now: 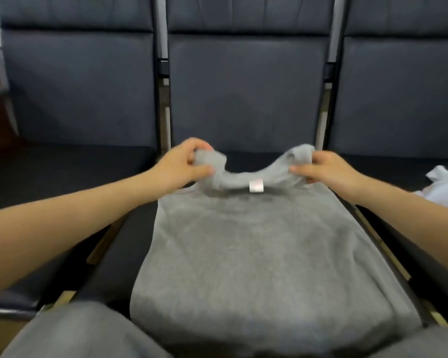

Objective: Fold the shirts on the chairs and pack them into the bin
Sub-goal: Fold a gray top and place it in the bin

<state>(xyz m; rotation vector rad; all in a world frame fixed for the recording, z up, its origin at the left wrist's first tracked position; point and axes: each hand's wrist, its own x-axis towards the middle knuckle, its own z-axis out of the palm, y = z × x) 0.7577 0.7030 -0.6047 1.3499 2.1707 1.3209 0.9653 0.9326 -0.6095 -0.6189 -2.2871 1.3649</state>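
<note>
A grey shirt (248,254) lies flat along the seat of the middle dark chair (246,104), its far end lifted off the seat. My left hand (184,164) pinches the far left corner of that end. My right hand (326,171) pinches the far right corner. Between the hands the raised edge sags, and a small white label (256,186) hangs from it. No bin is in view.
Dark chairs stand to the left (75,99) and right (404,99) of the middle one, with metal frame bars between them. A white garment (445,187) lies on the right chair's seat. My grey-clad knees (70,332) fill the bottom edge.
</note>
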